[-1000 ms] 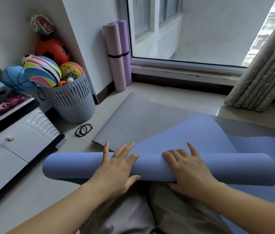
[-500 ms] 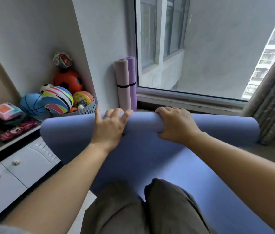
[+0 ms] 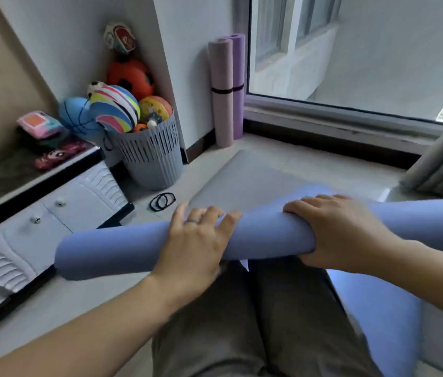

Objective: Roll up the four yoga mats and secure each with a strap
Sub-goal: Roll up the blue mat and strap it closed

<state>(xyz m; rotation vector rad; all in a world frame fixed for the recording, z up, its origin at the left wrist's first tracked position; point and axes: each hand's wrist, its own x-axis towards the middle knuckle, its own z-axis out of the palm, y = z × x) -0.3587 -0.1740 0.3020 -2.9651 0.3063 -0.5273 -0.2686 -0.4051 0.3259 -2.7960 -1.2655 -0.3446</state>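
— Where is the blue mat [image 3: 122, 248]?
— Rolled into a long tube lying crosswise over the person's legs [image 3: 215, 336]. One end sticks out past the left knee and the other runs off the right edge of the view. A flat stretch of it trails on the floor [image 3: 79, 300] beside the right leg.
— And the hands?
— The left hand [image 3: 196, 240] lies palm down on top of the roll, fingers spread and draped toward its far side, with a ring on one finger. The right hand [image 3: 342, 232] grips the roll, fingers curled over the top and thumb tucked underneath.
— Other mats?
— A grey mat [image 3: 242, 183] lies flat on the floor just beyond the roll. A lilac mat [image 3: 220, 77] and a purple mat [image 3: 238, 63], both rolled, stand upright and touching in the floor's far corner by the window [image 3: 351, 50]. Each has a dark band round its middle.
— Any loose straps?
— Looped black straps [image 3: 162, 201] lie on the floor between the grey mat's left edge and a slatted basket [image 3: 152, 161] full of balls. A white drawer unit [image 3: 51, 213] runs along the floor's left edge
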